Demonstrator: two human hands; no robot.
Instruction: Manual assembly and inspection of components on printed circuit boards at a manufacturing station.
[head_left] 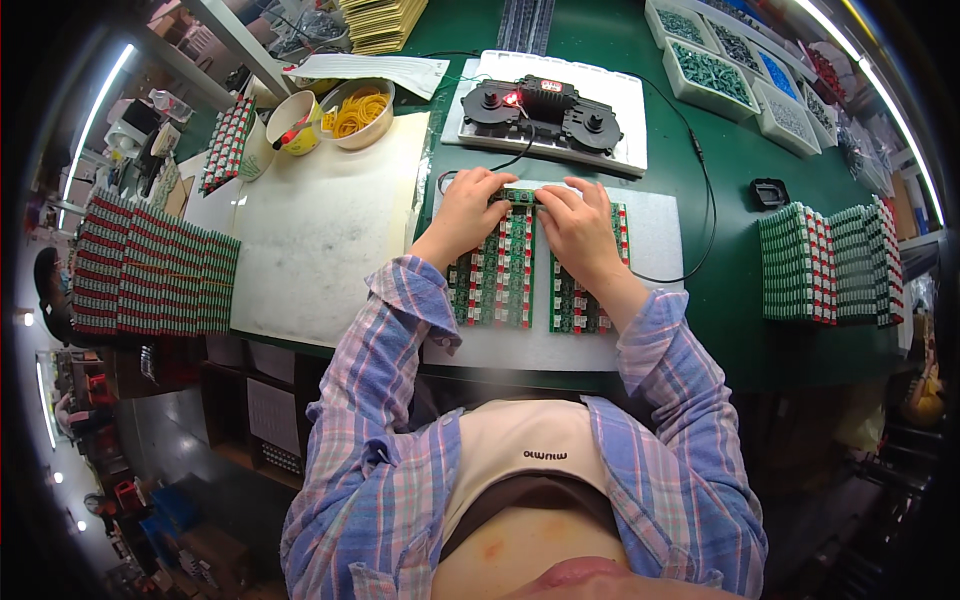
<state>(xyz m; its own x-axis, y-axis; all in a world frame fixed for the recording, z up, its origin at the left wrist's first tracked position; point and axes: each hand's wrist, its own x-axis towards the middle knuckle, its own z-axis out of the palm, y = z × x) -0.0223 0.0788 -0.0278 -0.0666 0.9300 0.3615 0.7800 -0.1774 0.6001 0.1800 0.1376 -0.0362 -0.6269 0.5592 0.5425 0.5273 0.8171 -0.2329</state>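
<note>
A short green circuit board strip (518, 196) lies crosswise between my two hands, above the upper end of a green circuit board panel (490, 270). My left hand (466, 217) grips the strip's left end with thumb and fingers. At its right end, my right hand (583, 228) pinches the strip with bent fingers. A second circuit board panel (568, 295), with rows of white and red parts, lies under my right hand and wrist, partly hidden. Both panels rest on a pale foam mat (655, 235).
Beyond my hands, a black device with two round reels (540, 112) lies on a white foam block (632, 150), its red light lit. Stacks of circuit boards stand left (150, 265) and right (800, 265). A bowl of yellow rubber bands (358, 115) and parts bins (710, 80) sit farther back.
</note>
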